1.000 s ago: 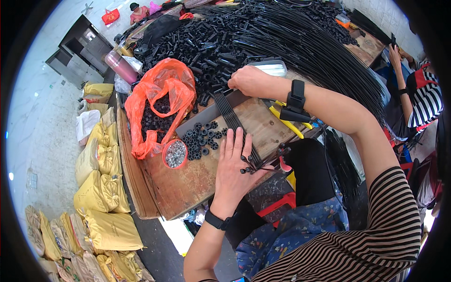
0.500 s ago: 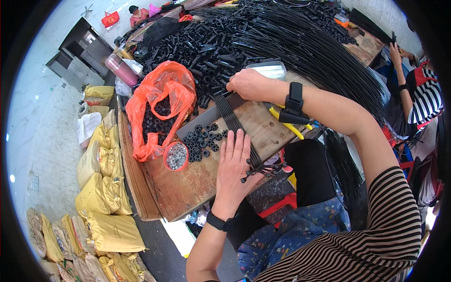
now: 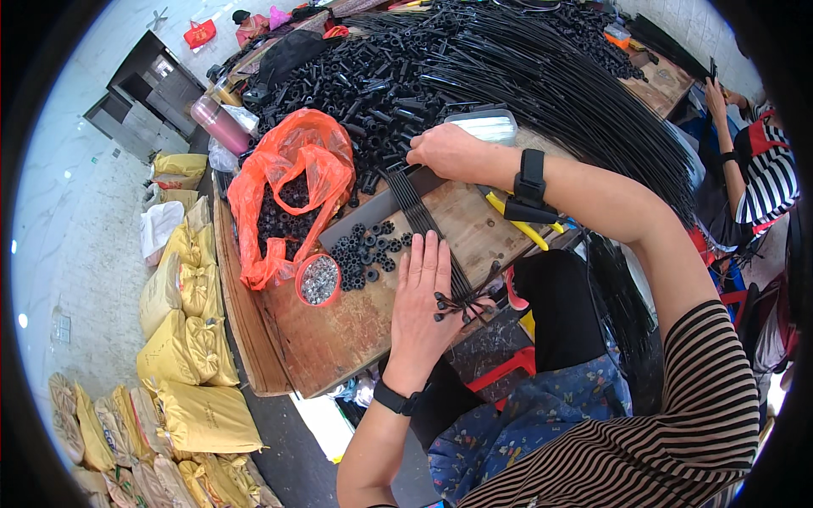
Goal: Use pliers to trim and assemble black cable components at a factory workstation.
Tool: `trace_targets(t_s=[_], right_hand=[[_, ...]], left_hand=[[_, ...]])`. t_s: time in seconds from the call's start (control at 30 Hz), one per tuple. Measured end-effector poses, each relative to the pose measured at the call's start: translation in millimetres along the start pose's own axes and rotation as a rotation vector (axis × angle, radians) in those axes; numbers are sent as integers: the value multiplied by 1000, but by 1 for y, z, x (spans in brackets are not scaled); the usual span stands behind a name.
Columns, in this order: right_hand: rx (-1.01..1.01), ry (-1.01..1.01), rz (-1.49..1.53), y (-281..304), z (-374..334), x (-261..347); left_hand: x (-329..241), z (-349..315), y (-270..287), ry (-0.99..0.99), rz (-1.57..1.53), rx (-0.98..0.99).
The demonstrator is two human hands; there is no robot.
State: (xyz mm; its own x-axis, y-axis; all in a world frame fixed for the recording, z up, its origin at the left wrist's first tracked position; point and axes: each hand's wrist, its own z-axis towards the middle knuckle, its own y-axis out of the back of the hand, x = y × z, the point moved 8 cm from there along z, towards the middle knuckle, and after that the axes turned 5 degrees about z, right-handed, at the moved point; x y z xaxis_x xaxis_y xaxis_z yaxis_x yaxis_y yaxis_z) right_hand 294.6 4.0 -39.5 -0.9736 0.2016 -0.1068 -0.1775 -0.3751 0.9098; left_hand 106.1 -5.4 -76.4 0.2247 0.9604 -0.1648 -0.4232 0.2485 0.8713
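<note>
A row of thin black rods [image 3: 426,222] slants across the wooden tabletop, their small black-headed ends bunched at the near edge. My left hand [image 3: 423,309] lies beside them, fingers straight on the wood, the rods caught between thumb and palm. Closed near the rods' far ends, my right hand [image 3: 449,152] hides whatever its fingertips hold. A grey bar [image 3: 364,218] runs under the rods' far part. Left of the rods are small black ring-like parts [image 3: 366,252] and a red tub [image 3: 318,279] of shiny metal bits.
An orange plastic bag [image 3: 292,169] of black parts stands at left. Behind lie a heap of black parts [image 3: 364,93] and long black rods [image 3: 584,102]. Yellow-handled pliers [image 3: 529,233] rest by my right forearm. Yellow sacks [image 3: 203,415] line the floor; a person [image 3: 758,169] works at right.
The rods' near ends have drawn together to the left, with my left thumb moving in toward the palm. My right hand has barely moved.
</note>
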Motion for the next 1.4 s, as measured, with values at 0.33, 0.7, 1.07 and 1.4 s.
trace_targets(t_s=[0.33, 0.7, 1.07, 1.4], right_hand=[[88, -40, -14, 0, 1, 2], [16, 1, 8, -1, 3, -2], [2, -17, 36, -4, 1, -6], [17, -36, 56, -4, -2, 0]], left_hand=[[-3, 4, 5, 26, 17, 37], [-2, 4, -1, 10, 80, 86], [-3, 4, 2, -2, 68, 61], [-4, 3, 4, 4, 22, 55]])
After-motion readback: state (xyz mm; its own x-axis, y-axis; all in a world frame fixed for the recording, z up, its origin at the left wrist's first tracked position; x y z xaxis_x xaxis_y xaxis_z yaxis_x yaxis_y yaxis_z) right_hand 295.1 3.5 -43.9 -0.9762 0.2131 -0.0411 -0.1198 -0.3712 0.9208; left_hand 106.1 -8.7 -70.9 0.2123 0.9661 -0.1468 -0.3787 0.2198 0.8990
